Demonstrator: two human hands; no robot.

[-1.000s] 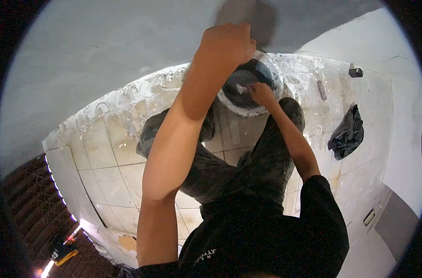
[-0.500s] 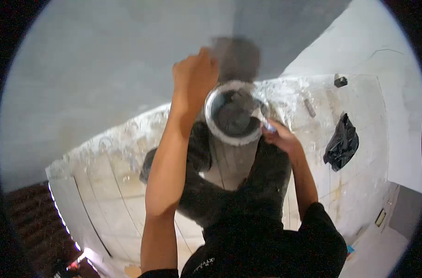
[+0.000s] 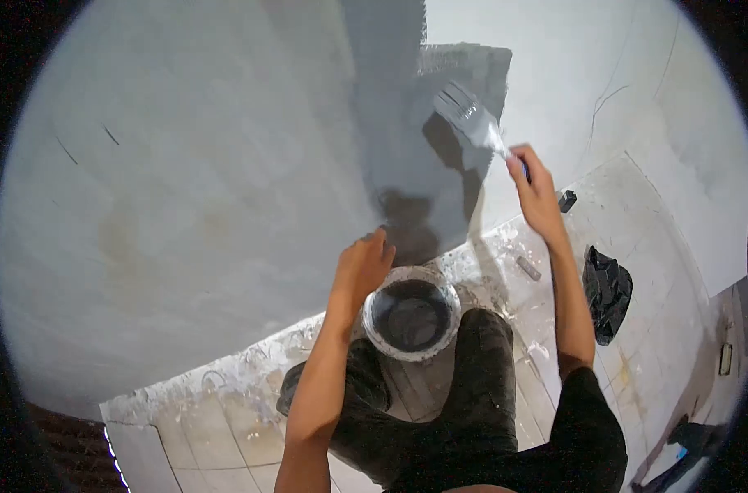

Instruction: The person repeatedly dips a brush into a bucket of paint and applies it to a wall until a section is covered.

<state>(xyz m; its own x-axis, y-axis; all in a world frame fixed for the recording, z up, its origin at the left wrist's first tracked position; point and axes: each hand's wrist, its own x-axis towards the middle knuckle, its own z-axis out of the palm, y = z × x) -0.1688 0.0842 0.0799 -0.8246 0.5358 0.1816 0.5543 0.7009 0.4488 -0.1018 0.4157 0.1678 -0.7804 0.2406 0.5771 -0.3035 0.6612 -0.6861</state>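
Observation:
In my right hand (image 3: 538, 193) is a paintbrush (image 3: 472, 115), gripped by its handle, with its grey-coated bristles up near the wall. The brush overlaps a freshly coated dark grey patch (image 3: 407, 156) that borders on white wall. Low in front of the wall, my left hand (image 3: 364, 264) is closed with its fingers curled, beside the upper left rim of the bucket; I cannot tell what it holds, if anything. The round bucket (image 3: 374, 333), its rim crusted with dried paint, stands between my knees. Grey paint (image 3: 415, 315) lies inside it.
Paint splashes mark the tiled floor (image 3: 209, 435) along the wall's foot. To the right lie a black plastic bag (image 3: 609, 296), a small grey stick-like piece (image 3: 528, 268) and a small black block (image 3: 568, 200). A dark object (image 3: 690, 440) is at the lower right.
My right hand has lifted the paintbrush out of the bucket, up to the wall on the right. My left hand stays closed near the bucket. The view has tilted up, showing more wall.

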